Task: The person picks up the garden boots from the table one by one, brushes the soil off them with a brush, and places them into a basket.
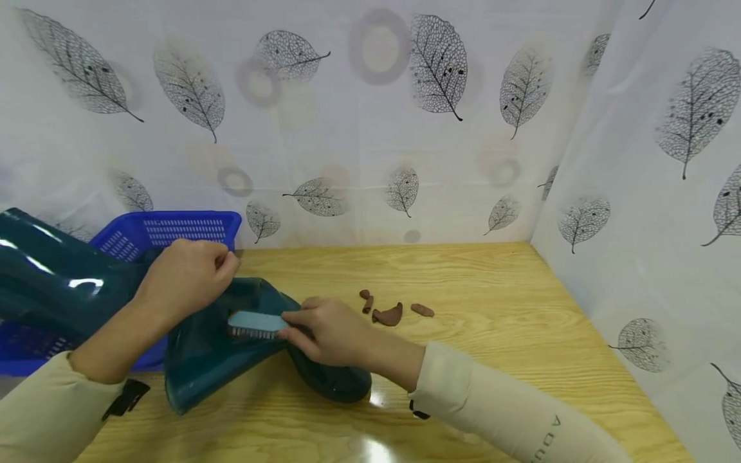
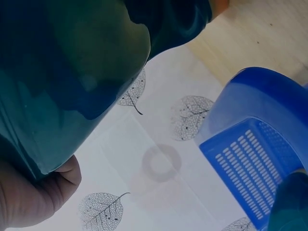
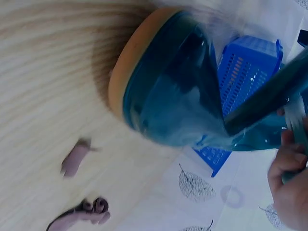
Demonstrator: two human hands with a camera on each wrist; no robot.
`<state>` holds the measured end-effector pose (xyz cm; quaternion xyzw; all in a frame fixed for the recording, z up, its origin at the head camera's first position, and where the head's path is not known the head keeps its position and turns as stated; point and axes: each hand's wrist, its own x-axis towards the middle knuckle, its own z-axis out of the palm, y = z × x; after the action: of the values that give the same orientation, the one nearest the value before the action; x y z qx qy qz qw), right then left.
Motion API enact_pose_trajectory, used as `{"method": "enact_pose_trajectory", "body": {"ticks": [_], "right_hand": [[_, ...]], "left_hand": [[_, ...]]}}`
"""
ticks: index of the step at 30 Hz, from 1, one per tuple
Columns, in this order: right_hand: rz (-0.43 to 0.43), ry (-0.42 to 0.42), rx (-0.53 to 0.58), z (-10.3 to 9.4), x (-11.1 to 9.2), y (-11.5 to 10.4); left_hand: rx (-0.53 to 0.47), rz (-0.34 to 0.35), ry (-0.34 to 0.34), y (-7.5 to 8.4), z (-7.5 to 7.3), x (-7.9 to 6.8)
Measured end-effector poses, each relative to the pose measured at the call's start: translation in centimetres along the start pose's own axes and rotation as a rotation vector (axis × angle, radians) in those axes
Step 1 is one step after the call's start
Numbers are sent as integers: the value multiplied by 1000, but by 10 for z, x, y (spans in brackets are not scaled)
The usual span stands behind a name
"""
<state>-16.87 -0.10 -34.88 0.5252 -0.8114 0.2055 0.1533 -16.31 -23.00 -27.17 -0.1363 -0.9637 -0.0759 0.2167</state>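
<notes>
A dark green rubber boot (image 1: 202, 366) lies tilted over the table, its toe toward the right and its shaft toward the left. My left hand (image 1: 191, 273) grips the shaft's edge; in the left wrist view curled fingers (image 2: 67, 178) show at that rim. In my right hand (image 1: 330, 328) is the handle of a light blue scrubbing brush (image 1: 255, 321), bristles down against the boot's shaft. The right wrist view shows the boot's tan sole (image 3: 139, 53) near the tabletop. A second green boot (image 1: 58, 276) lies in the blue basket (image 1: 231, 222), left of my left hand.
Several brown clay-like pieces (image 1: 389, 315) lie on the wooden table (image 1: 475, 386) beyond my right hand. A white leaf-print curtain (image 1: 359, 128) hangs along the table's back edge and continues down the right side.
</notes>
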Motion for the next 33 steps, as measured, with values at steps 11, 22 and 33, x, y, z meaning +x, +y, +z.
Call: {"method": "enact_pose_trajectory", "body": {"ticks": [11, 22, 33], "right_hand": [[65, 17, -15, 15, 13, -9], [37, -52, 67, 6, 3, -4], [59, 33, -38, 20, 13, -6]], "left_hand": [[21, 12, -12, 5, 3, -2], [86, 202, 97, -2, 4, -2], [142, 341, 174, 1, 9, -6]]}}
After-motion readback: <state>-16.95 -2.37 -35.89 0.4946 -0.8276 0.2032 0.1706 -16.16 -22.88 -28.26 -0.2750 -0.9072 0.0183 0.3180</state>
